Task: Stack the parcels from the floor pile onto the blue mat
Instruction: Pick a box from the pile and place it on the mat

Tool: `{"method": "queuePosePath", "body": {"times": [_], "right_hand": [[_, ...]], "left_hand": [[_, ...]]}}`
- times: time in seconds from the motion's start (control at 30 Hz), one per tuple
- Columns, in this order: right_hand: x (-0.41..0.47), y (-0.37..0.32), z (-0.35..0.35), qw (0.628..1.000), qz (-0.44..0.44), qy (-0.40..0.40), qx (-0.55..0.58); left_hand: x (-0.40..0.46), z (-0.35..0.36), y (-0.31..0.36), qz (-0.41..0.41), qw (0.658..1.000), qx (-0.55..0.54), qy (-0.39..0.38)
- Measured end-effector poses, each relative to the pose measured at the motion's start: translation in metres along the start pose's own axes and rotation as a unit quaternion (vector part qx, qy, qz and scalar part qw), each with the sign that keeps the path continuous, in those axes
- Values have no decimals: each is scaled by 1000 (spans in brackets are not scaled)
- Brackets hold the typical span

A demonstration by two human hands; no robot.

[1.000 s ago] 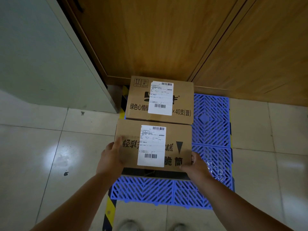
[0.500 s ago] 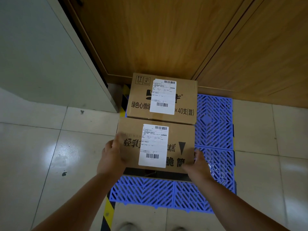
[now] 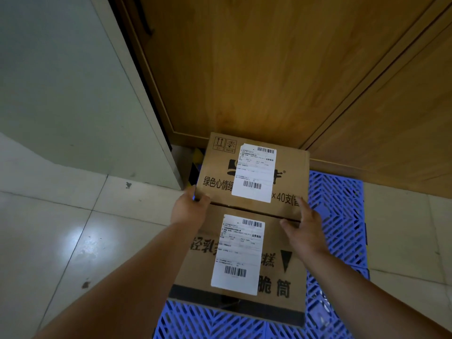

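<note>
Hands at the far parcel (image 3: 254, 172) on the blue mat (image 3: 337, 211): left hand (image 3: 189, 207) gripping its near-left corner, right hand (image 3: 304, 222) flat-fingered against its near-right corner.

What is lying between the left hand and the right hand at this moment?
In the head view, the near edge of the far parcel and the seam where it meets the near parcel span from the left hand to the right hand.

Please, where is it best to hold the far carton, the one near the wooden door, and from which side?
Hold the far carton by its two short ends, coming from above its near corners, where the left hand and right hand already are; the near carton blocks its front.
</note>
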State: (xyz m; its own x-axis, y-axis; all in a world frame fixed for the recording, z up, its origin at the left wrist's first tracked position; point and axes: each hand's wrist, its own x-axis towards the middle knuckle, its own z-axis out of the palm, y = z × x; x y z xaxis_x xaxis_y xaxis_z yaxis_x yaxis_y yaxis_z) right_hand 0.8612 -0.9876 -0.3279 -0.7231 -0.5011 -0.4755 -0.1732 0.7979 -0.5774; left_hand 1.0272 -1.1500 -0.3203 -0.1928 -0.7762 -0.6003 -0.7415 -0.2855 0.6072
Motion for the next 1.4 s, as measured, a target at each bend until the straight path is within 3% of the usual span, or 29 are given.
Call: {"method": "queuePosePath", "body": {"times": [0.2, 0.53, 0.87, 1.13, 1.4], "right_hand": [[-2, 1, 5, 1000, -14, 4, 27], [0, 13, 1, 999, -40, -17, 31], [-5, 17, 3, 998, -55, 13, 18], [-43, 40, 14, 998, 29, 39, 48], [-51, 45, 21, 995, 16, 47, 85]], "left_hand": [[0, 4, -12, -17, 996, -80, 33], [4, 8, -20, -33, 991, -100, 82], [-1, 6, -20, -44, 989, -127, 66], [-31, -4, -51, -45, 998, -49, -15], [-39, 2, -55, -31, 998, -60, -4]]}}
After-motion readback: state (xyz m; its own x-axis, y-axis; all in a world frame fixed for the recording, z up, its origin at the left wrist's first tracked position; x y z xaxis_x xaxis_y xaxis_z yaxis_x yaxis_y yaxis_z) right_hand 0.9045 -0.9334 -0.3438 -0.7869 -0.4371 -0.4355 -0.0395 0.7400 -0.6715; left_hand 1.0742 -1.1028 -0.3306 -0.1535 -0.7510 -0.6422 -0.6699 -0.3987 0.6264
